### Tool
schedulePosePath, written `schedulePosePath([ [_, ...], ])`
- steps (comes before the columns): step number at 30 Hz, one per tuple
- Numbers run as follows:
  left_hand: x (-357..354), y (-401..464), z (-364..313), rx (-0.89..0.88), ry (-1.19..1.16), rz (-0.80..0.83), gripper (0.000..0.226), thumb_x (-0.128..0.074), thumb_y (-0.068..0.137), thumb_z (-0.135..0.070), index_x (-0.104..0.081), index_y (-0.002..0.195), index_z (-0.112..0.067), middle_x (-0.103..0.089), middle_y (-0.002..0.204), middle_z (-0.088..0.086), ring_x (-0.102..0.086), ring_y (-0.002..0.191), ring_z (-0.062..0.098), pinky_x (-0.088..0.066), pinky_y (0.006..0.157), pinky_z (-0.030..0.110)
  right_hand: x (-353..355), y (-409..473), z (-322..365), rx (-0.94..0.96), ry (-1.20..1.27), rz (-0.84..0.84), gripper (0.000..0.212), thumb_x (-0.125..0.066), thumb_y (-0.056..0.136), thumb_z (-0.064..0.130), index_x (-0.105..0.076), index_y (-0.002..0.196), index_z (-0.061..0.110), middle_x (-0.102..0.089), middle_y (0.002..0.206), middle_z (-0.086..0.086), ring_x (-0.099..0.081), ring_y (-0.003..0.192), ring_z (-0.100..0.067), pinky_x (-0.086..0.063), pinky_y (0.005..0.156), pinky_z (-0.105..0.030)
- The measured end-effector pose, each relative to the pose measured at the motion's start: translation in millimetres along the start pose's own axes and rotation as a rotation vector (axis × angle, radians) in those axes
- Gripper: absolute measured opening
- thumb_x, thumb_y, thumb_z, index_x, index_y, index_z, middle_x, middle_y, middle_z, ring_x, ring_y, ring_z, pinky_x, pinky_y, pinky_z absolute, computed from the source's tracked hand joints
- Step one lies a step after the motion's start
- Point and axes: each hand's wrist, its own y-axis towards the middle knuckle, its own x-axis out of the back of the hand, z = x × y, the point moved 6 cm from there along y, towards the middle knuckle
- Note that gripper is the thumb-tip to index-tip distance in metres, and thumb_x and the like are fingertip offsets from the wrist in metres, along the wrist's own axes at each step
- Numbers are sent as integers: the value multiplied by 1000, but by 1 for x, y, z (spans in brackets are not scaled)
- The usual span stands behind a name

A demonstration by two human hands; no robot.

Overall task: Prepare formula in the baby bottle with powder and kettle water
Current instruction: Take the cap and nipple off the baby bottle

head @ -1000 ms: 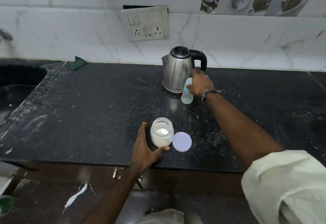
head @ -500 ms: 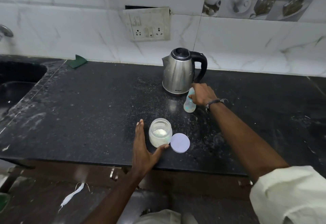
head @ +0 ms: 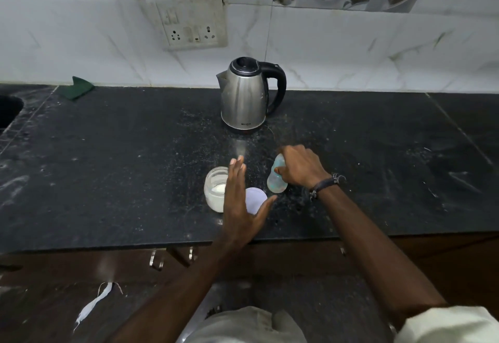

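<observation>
My right hand (head: pixel 301 165) grips a pale blue baby bottle (head: pixel 276 180) near its top and holds it tilted over the black counter (head: pixel 121 167). An open glass jar (head: pixel 215 192) with white powder at its bottom stands to the bottle's left. The jar's round white lid (head: pixel 255 199) lies flat between jar and bottle. My left hand (head: pixel 240 202) hovers with straight fingers over the jar's right side and the lid, thumb spread toward the bottle. A steel kettle (head: pixel 244 95) with a black handle stands further back near the wall.
A sink (head: pixel 8 110) opens at the counter's far left, with a green scrub pad (head: pixel 77 87) by the wall. A socket plate (head: pixel 190 22) hangs above the kettle. The counter's front edge (head: pixel 108 246) runs just below the jar. Cabinet handles (head: pixel 156 260) sit underneath.
My right hand has brought the baby bottle from beside the kettle toward me, next to the jar. My left hand has shifted from the jar's left side to over its right side and the lid.
</observation>
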Motion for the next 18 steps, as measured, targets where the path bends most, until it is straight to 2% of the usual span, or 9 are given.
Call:
schedulePosePath([
  [2, -18, 2, -2, 62, -53, 80, 90, -85, 79, -14, -30, 146, 11, -33, 156, 24, -24, 151, 33, -24, 122, 45, -1, -10, 0, -5, -5, 13, 43, -68, 88, 37, -57, 122, 13, -60, 125, -17, -59, 111, -38, -47, 86, -41],
  [4, -37, 3, 0, 241, -120, 195, 91, -82, 83, -20, -26, 153, -1, -30, 161, 9, -23, 151, 16, -22, 122, 29, -2, -18, 0, -7, -9, 23, 41, -69, 88, 37, -58, 118, 13, -61, 122, -16, -60, 109, -37, -47, 83, -39],
  [7, -60, 5, 8, 454, -172, 311, 86, -80, 83, -13, -31, 152, -2, -39, 150, -3, -36, 134, -3, -29, 107, 6, -3, -27, 0, -12, -1, 32, 41, -69, 88, 36, -58, 119, 12, -61, 121, -15, -61, 107, -35, -47, 82, -39],
  [8, -67, 7, 13, 503, -198, 353, 77, -79, 82, -10, -39, 147, -4, -49, 143, -2, -47, 127, -1, -35, 102, 5, -3, -29, 0, -15, 0, 32, 41, -70, 88, 36, -57, 119, 12, -60, 120, -15, -61, 106, -34, -47, 83, -39],
  [10, -80, 9, 23, 556, -240, 444, 55, -78, 80, -12, -58, 130, -11, -66, 124, 0, -64, 112, 11, -52, 98, 31, -2, -31, 0, -21, 1, 28, 40, -70, 86, 34, -57, 118, 12, -60, 120, -15, -61, 105, -34, -47, 81, -38],
  [11, -83, 9, 27, 568, -249, 467, 48, -78, 77, -16, -63, 123, -14, -71, 116, 1, -68, 107, 15, -55, 94, 44, -1, -32, 1, -24, 1, 28, 40, -71, 86, 33, -57, 117, 12, -60, 119, -14, -61, 104, -33, -46, 80, -38],
  [12, -84, 9, 31, 579, -258, 478, 45, -78, 74, -22, -66, 118, -19, -73, 110, 1, -70, 104, 16, -56, 90, 49, 0, -32, 1, -27, -4, 26, 41, -72, 84, 33, -57, 116, 11, -61, 118, -14, -61, 104, -33, -46, 79, -38],
  [16, -86, 6, 42, 574, -223, 502, 35, -76, 70, -41, -65, 103, -49, -75, 103, -7, -71, 99, 10, -58, 84, 48, 2, -34, 6, -24, -35, 24, 40, -72, 82, 34, -57, 111, 11, -61, 115, -14, -61, 102, -33, -45, 78, -38],
  [18, -85, 7, 41, 556, -210, 513, 35, -76, 72, -44, -63, 103, -55, -75, 104, -9, -71, 101, 9, -58, 86, 46, 3, -34, 7, -26, -47, 43, 41, -73, 80, 35, -57, 109, 10, -61, 114, -13, -61, 102, -33, -45, 77, -37],
])
